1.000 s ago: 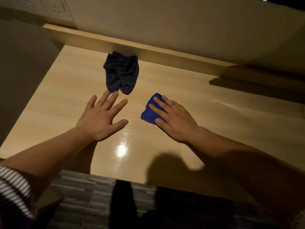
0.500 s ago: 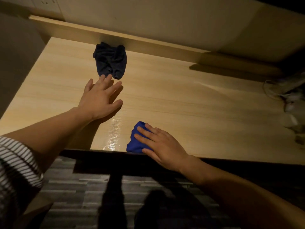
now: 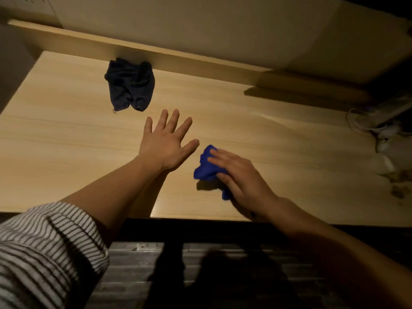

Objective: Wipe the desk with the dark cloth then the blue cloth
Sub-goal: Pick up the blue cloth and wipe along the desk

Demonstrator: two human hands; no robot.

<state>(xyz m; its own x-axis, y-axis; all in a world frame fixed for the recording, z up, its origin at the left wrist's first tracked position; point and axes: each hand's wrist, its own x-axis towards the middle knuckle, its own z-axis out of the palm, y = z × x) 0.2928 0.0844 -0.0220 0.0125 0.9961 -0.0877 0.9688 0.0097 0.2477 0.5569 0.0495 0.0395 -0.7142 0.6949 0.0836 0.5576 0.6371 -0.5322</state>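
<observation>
A crumpled dark cloth (image 3: 130, 84) lies at the back of the light wooden desk (image 3: 66, 134), against the raised back ledge. My left hand (image 3: 166, 141) rests flat on the desk with fingers spread, just in front of and right of the dark cloth, not touching it. My right hand (image 3: 242, 180) presses down on a bunched blue cloth (image 3: 206, 167) near the desk's front edge. Part of the blue cloth is hidden under my palm.
White cables and a pale plastic bundle (image 3: 388, 139) lie at the desk's right end. A wooden ledge (image 3: 178, 56) and wall run along the back. The desk's front edge (image 3: 189, 218) drops to dark floorboards below.
My right hand has slid the blue cloth from the front edge back up onto the desk and to the right. My left hand now sits nearer the blue cloth.
</observation>
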